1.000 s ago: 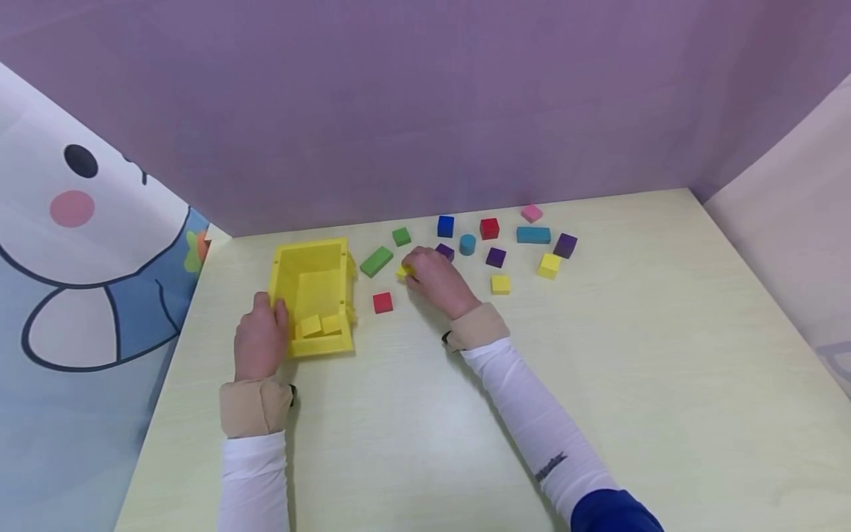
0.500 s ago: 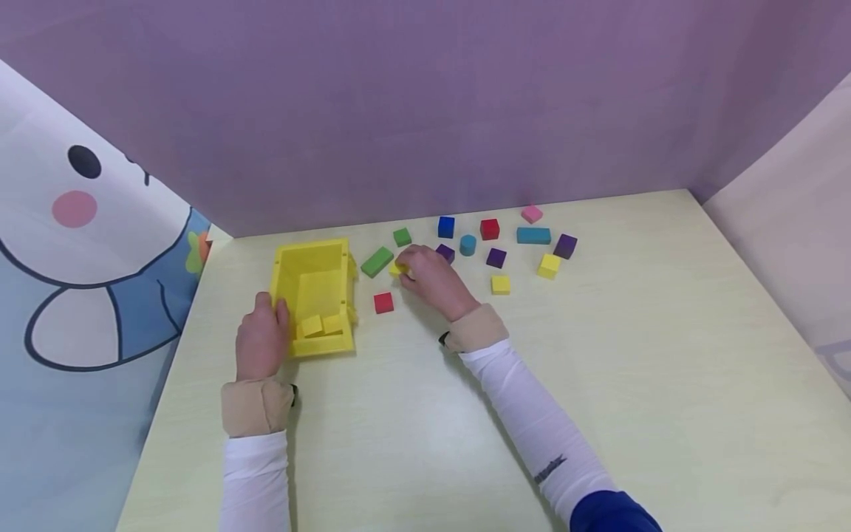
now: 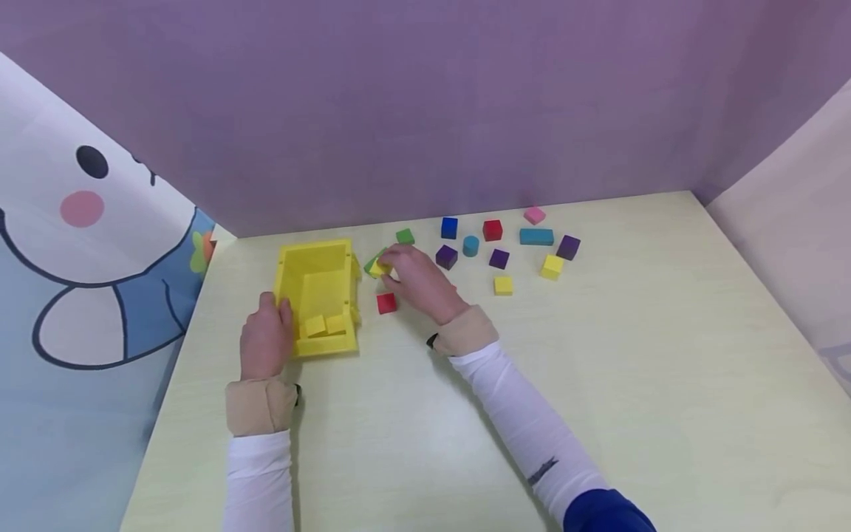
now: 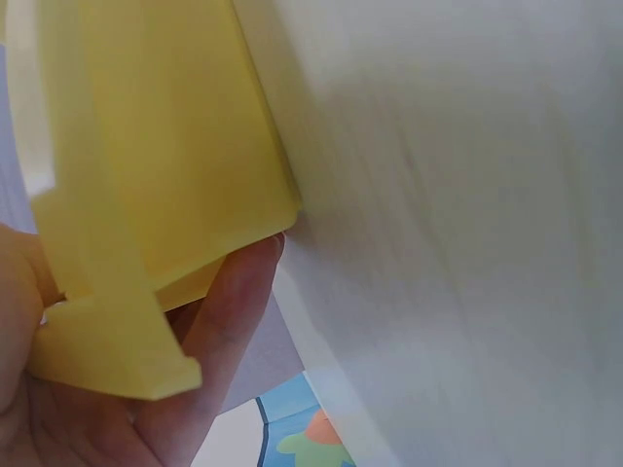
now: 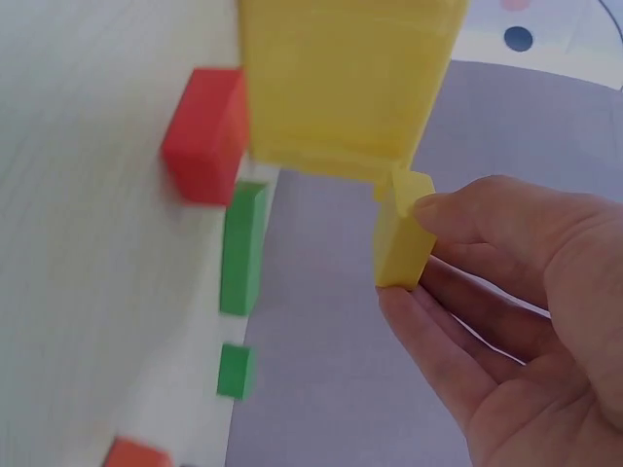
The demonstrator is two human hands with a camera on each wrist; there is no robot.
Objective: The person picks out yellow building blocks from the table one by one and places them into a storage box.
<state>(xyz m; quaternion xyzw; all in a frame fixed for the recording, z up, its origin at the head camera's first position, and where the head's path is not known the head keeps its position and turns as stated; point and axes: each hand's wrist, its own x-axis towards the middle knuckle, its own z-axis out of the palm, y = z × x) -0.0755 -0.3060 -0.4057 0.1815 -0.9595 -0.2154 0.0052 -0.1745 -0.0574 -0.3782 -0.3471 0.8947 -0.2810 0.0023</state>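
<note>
My left hand point(image 3: 267, 338) grips the near-left side of a yellow plastic bin point(image 3: 312, 255), with a finger under its rim and against its wall point(image 4: 185, 146) in the left wrist view. Inside the bin lie yellow blocks point(image 3: 323, 326) at the near end. To the right of it, my right hand point(image 3: 419, 281) pinches a yellow block point(image 5: 401, 238) between thumb and fingertips, raised off the table. Beneath that hand in the head view are a long green block point(image 3: 369, 264), partly hidden, and a red block point(image 3: 386, 303).
Several other blocks lie toward the back: green point(image 3: 405, 236), blue point(image 3: 449, 227), purple point(image 3: 446, 256), red point(image 3: 493, 230), a teal cylinder point(image 3: 470, 246), a teal bar point(image 3: 536, 236), pink point(image 3: 535, 215) and yellow point(image 3: 503, 286). A purple cloth point(image 3: 465, 111) hangs behind the table point(image 3: 598, 384).
My right hand has moved left with the yellow block, now over the long green block and closer to the bin. My left hand keeps its hold on the bin.
</note>
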